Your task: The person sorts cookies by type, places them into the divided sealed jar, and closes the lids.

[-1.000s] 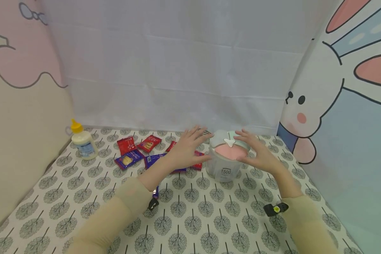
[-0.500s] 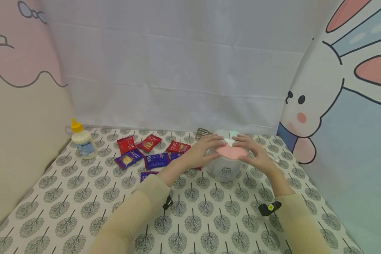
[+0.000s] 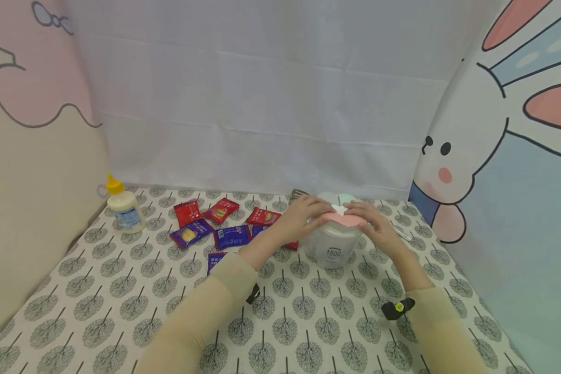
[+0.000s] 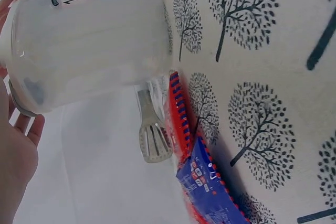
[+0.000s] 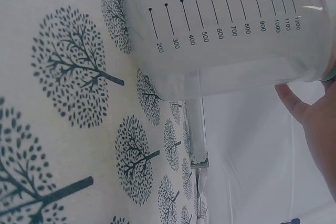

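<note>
A clear plastic canister (image 3: 334, 252) marked 1500 stands upright on the patterned cloth, its printed scale showing in the right wrist view. Its lid has pale grey and green sections, a white centre piece, and a pink section (image 3: 343, 219) facing me. My left hand (image 3: 304, 215) grips the lid from the left, fingers on top and thumb at the front edge. From the right, my right hand (image 3: 378, 228) holds it the same way. In the left wrist view, fingertips of the left hand (image 4: 18, 153) curl at the lid's rim. The right fingers (image 5: 296, 103) touch the rim opposite.
Several red and blue snack packets (image 3: 232, 236) lie left of the canister. A slotted metal spatula (image 4: 156, 142) lies behind it. A glue bottle (image 3: 126, 212) with a yellow nozzle stands far left. A small white item (image 3: 403, 234) lies to the right. Printed curtains enclose the table.
Both hands have closed in from the canister's sides onto its lid. The pink section now looks narrower and tipped, with the thumbs at its front edge. The canister body stays in place.
</note>
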`<action>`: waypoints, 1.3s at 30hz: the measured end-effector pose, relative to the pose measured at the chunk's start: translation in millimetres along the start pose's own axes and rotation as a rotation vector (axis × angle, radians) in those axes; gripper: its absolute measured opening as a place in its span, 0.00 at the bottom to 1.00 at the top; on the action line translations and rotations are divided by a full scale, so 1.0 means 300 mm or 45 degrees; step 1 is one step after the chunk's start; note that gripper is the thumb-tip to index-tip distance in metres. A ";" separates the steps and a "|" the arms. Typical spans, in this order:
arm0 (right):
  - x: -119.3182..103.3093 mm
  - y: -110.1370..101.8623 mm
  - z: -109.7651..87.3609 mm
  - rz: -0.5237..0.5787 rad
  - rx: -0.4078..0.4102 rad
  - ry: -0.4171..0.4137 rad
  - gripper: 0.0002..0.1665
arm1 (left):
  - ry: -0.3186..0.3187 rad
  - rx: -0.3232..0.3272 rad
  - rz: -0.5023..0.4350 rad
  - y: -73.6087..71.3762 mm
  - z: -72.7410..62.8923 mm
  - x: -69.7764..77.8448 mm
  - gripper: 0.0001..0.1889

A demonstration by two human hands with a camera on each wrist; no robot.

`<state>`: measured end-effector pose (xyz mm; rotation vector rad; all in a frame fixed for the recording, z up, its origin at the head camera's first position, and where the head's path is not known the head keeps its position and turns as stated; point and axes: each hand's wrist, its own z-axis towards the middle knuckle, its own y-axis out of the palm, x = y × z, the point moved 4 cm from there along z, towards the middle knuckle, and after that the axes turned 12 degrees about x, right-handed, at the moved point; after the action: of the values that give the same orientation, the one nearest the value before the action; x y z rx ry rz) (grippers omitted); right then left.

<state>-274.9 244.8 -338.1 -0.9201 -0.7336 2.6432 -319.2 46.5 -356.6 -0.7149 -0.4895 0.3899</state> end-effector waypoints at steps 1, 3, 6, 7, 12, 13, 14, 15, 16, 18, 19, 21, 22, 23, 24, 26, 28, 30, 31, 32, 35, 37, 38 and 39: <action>0.004 0.000 -0.002 0.019 -0.006 0.020 0.24 | -0.014 -0.001 0.006 0.000 0.006 0.000 0.17; 0.019 0.000 -0.008 0.067 -0.015 0.087 0.28 | -0.052 -0.005 0.000 -0.001 0.015 0.000 0.17; 0.063 0.003 -0.023 0.156 -0.024 0.197 0.39 | -0.120 -0.018 -0.015 -0.002 0.026 -0.002 0.17; 0.081 0.004 -0.029 0.167 -0.018 0.237 0.43 | -0.143 -0.022 -0.013 -0.001 0.031 -0.004 0.18; 0.148 0.007 -0.056 0.069 0.029 0.357 0.53 | -0.232 -0.023 0.005 -0.001 0.053 -0.007 0.21; 0.151 0.007 -0.060 0.047 0.035 0.375 0.54 | -0.243 -0.022 0.004 -0.001 0.057 -0.007 0.22; 0.152 0.007 -0.062 0.040 0.043 0.379 0.54 | -0.253 -0.018 -0.004 -0.002 0.061 -0.007 0.22; 0.151 0.007 -0.062 0.036 0.048 0.373 0.55 | -0.262 -0.013 -0.010 -0.003 0.064 -0.007 0.21; 0.148 0.007 -0.060 0.038 0.051 0.352 0.55 | -0.270 -0.006 -0.021 -0.004 0.067 -0.007 0.21; 0.137 0.007 -0.056 0.061 0.062 0.302 0.55 | -0.282 0.014 -0.042 -0.007 0.073 -0.007 0.21; 0.123 0.007 -0.050 0.069 0.065 0.272 0.54 | -0.287 0.022 -0.050 -0.009 0.075 -0.007 0.20; 0.093 0.006 -0.042 0.073 0.065 0.221 0.53 | -0.291 0.036 -0.063 -0.012 0.077 -0.007 0.20; 0.078 0.006 -0.038 0.077 0.065 0.206 0.52 | -0.293 0.039 -0.077 -0.013 0.077 -0.007 0.19; 0.064 0.005 -0.034 0.079 0.067 0.201 0.51 | -0.299 0.034 -0.091 -0.014 0.076 -0.007 0.19; 0.051 0.003 -0.031 0.072 0.065 0.199 0.50 | -0.306 0.023 -0.109 -0.015 0.073 -0.009 0.19; 0.034 0.001 -0.029 0.054 0.057 0.210 0.50 | -0.318 -0.020 -0.168 -0.019 0.065 -0.014 0.20; 0.029 -0.003 -0.029 0.051 0.066 0.233 0.49 | -0.330 -0.083 -0.248 -0.024 0.055 -0.021 0.22; 0.026 -0.006 -0.030 0.047 0.070 0.253 0.49 | -0.343 -0.152 -0.310 -0.032 0.039 -0.033 0.26; 0.025 -0.007 -0.030 0.047 0.070 0.261 0.49 | -0.349 -0.180 -0.331 -0.038 0.029 -0.040 0.28; 0.026 -0.007 -0.031 0.045 0.071 0.264 0.49 | -0.356 -0.204 -0.342 -0.044 0.018 -0.051 0.31; 0.024 -0.005 -0.029 0.042 0.065 0.266 0.50 | -0.387 -0.241 -0.314 -0.052 -0.026 -0.102 0.37; 0.024 -0.002 -0.028 0.043 0.061 0.268 0.50 | -0.418 -0.273 -0.275 -0.050 -0.062 -0.148 0.40; 0.024 -0.002 -0.027 0.037 0.061 0.274 0.50 | -0.433 -0.292 -0.256 -0.047 -0.083 -0.174 0.40; 0.024 -0.001 -0.027 0.036 0.061 0.281 0.50 | -0.454 -0.317 -0.235 -0.044 -0.105 -0.200 0.41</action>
<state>-275.4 250.7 -347.0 -1.1920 -0.6056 2.5161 -348.7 -8.7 -385.3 -0.8366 -0.9463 0.2849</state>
